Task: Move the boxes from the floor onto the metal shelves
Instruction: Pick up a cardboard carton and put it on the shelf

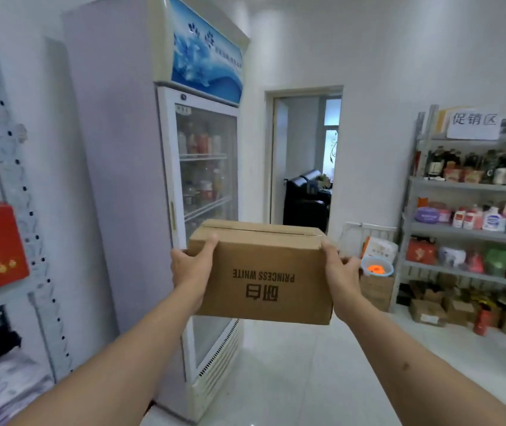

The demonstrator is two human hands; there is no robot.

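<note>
Both arms reach forward, the left hand (190, 265) and right hand (339, 272) gripping opposite ends of a cardboard box (261, 272), thumbs curled over its top edge, holding it in mid-air (its print reads upside down). A glass-door fridge (205, 179) stands just behind; stocked metal shelves (467, 232) line the right wall.

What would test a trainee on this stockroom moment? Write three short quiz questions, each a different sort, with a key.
1. True or false: the cardboard box rests on the floor.
2. What grips the box's ends? A) left hand and right hand B) one hand C) none
3. Fill in: the box's English print reads ___.

Key: 1 false; 2 A; 3 PRINCESS WHITE, upside down.
</note>
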